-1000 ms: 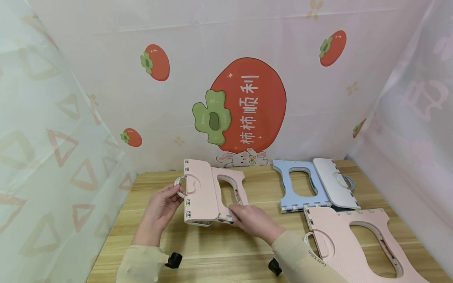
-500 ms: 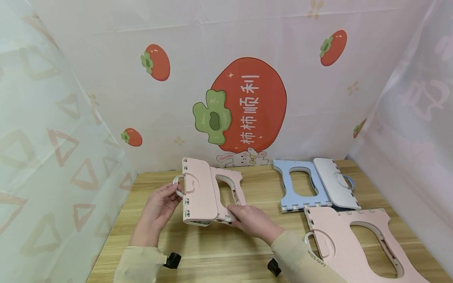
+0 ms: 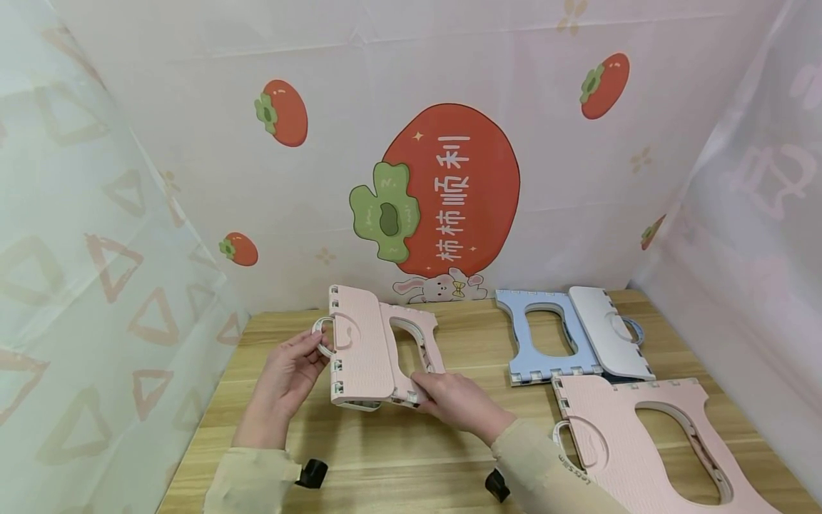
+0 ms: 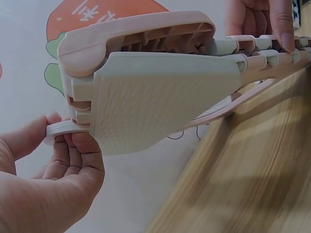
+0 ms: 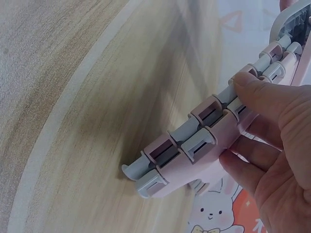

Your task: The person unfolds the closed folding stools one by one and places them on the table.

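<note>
A pink folding stool (image 3: 367,346), folded nearly flat, is held at a tilt above the table's left half. My left hand (image 3: 289,378) pinches its small white loop handle (image 4: 63,127) between thumb and fingers. On the stool's near right side, my right hand (image 3: 461,401) grips the hinged edge (image 5: 201,128), thumb on one face and fingers on the other. The left wrist view shows the pale textured underside panel (image 4: 160,97) standing at an angle to the pink top. Part of the near edge is hidden behind the right hand.
A blue folding stool (image 3: 519,343) lies folded at the table's back right. In front of it is another pink folding stool (image 3: 623,428), cut off by the frame's bottom. Printed curtains (image 3: 321,185) rise at the back and both sides of the wooden table (image 3: 372,464).
Both hands have shifted the held pink stool slightly to the left, with the grips unchanged. The other two stools have not moved.
</note>
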`<state>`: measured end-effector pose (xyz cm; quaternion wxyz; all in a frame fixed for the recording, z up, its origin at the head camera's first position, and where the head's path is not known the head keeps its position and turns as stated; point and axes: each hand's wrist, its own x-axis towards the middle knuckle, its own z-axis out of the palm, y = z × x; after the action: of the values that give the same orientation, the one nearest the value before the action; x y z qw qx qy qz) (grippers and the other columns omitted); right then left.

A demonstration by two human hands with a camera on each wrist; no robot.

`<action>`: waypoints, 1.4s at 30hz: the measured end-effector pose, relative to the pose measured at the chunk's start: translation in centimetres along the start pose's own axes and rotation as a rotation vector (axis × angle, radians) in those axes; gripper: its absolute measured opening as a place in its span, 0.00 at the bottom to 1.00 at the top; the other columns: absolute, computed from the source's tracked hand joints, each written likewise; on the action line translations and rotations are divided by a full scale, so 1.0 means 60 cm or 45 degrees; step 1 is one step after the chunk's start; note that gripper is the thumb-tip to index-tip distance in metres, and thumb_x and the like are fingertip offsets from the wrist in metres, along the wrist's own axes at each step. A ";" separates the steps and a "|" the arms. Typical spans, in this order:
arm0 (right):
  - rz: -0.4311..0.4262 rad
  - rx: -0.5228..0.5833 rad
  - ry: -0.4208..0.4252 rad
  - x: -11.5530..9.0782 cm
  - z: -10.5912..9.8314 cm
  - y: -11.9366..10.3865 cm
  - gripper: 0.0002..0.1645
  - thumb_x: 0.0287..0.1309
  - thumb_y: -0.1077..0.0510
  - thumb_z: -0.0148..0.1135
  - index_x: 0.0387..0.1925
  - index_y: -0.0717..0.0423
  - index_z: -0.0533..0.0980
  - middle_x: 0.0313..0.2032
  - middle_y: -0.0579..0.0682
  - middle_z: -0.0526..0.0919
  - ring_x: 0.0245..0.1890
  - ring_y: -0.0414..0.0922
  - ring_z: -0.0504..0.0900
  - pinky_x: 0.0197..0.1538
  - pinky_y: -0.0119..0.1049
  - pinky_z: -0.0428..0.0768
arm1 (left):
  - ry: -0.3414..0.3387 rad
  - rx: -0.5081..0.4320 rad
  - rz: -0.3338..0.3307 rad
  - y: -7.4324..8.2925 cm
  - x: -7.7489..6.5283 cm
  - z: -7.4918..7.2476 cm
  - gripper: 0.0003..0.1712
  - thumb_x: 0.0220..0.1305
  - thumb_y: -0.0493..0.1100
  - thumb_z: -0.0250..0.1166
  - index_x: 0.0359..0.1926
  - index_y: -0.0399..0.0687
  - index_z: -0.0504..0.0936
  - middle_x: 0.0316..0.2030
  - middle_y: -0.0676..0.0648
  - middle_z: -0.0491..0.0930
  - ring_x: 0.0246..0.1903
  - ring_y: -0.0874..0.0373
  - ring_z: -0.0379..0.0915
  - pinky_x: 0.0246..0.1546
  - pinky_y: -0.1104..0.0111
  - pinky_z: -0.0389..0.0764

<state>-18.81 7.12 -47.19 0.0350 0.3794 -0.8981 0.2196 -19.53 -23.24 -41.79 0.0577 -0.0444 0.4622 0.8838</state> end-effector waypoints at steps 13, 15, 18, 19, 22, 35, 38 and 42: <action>-0.002 0.042 -0.003 0.000 -0.002 -0.003 0.16 0.61 0.57 0.73 0.33 0.48 0.70 0.23 0.36 0.67 0.24 0.35 0.68 0.26 0.28 0.67 | -0.019 0.024 0.024 0.008 -0.006 0.008 0.11 0.76 0.33 0.57 0.44 0.38 0.86 0.32 0.49 0.84 0.35 0.60 0.78 0.43 0.71 0.81; -0.007 0.043 0.001 0.000 -0.001 -0.003 0.17 0.61 0.57 0.73 0.33 0.49 0.70 0.23 0.36 0.67 0.24 0.35 0.68 0.26 0.28 0.67 | -0.028 0.022 0.029 0.010 -0.007 0.009 0.11 0.76 0.33 0.57 0.46 0.37 0.86 0.33 0.49 0.84 0.35 0.60 0.79 0.43 0.71 0.81; -0.014 0.048 0.003 0.001 -0.001 -0.003 0.17 0.61 0.58 0.73 0.32 0.49 0.69 0.23 0.37 0.67 0.24 0.35 0.67 0.26 0.28 0.67 | -0.043 0.026 0.034 0.011 -0.007 0.010 0.11 0.76 0.33 0.57 0.47 0.36 0.86 0.33 0.48 0.84 0.35 0.59 0.79 0.43 0.71 0.81; -0.013 0.053 0.003 0.001 -0.001 -0.003 0.17 0.61 0.58 0.73 0.32 0.49 0.69 0.23 0.37 0.67 0.24 0.35 0.67 0.26 0.28 0.67 | -0.045 0.028 0.034 0.012 -0.007 0.011 0.11 0.76 0.33 0.57 0.47 0.36 0.86 0.33 0.48 0.84 0.35 0.59 0.79 0.43 0.71 0.81; -0.014 0.061 0.004 0.001 0.000 -0.002 0.17 0.61 0.57 0.74 0.32 0.49 0.69 0.23 0.37 0.67 0.24 0.35 0.67 0.26 0.28 0.67 | -0.051 0.039 0.033 0.013 -0.007 0.013 0.11 0.76 0.33 0.57 0.47 0.37 0.86 0.33 0.48 0.84 0.35 0.59 0.79 0.44 0.71 0.81; -0.031 0.092 -0.002 0.003 0.003 0.002 0.15 0.60 0.57 0.74 0.37 0.50 0.72 0.24 0.37 0.69 0.25 0.34 0.68 0.28 0.27 0.69 | -0.044 0.084 0.044 0.023 -0.011 0.027 0.10 0.75 0.34 0.59 0.46 0.38 0.86 0.35 0.48 0.83 0.35 0.59 0.78 0.44 0.71 0.81; -0.031 0.109 -0.005 0.004 0.003 0.002 0.15 0.59 0.57 0.75 0.37 0.50 0.72 0.24 0.38 0.70 0.25 0.35 0.68 0.28 0.27 0.69 | -0.051 0.089 0.046 0.025 -0.011 0.031 0.10 0.75 0.35 0.59 0.47 0.38 0.86 0.34 0.48 0.83 0.35 0.59 0.78 0.44 0.71 0.81; -0.031 0.129 -0.016 0.004 0.002 0.002 0.16 0.59 0.57 0.75 0.37 0.50 0.72 0.24 0.38 0.69 0.25 0.35 0.68 0.28 0.27 0.69 | -0.065 0.113 0.048 0.026 -0.013 0.034 0.10 0.76 0.35 0.58 0.45 0.41 0.87 0.33 0.49 0.83 0.34 0.59 0.78 0.43 0.71 0.81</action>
<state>-19.02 6.99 -47.28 0.0128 0.3929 -0.8814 0.2620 -19.06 -22.51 -39.24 0.0548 -0.0107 0.5002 0.8641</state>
